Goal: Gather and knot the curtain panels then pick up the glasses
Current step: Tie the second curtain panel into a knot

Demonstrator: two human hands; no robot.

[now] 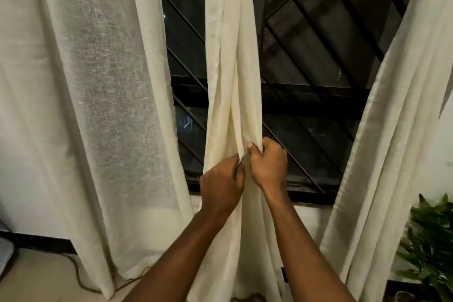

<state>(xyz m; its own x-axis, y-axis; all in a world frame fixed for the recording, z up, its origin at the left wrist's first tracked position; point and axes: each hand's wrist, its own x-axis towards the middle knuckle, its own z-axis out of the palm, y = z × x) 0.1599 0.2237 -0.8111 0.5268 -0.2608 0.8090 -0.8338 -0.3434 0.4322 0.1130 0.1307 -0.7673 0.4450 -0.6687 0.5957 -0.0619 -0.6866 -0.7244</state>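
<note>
Beneath the left hand [221, 185] and right hand [268, 163], both clenched side by side on the gathered middle curtain panel [231, 76], its hem is cut off. Behind them a dark barred window [313, 61] is seen; glasses cannot be made out.

open gaps (dark) flank middle curtain [230, 68]

Middle curtain panel [230, 76]: cream woven cloth, matt, soft-folded. Left curtain panel [103, 86]: thinner, sheer, coarse slubby weave showing. Window grille [316, 39] behind: dark bars, metal by the look, dull finish.
</note>
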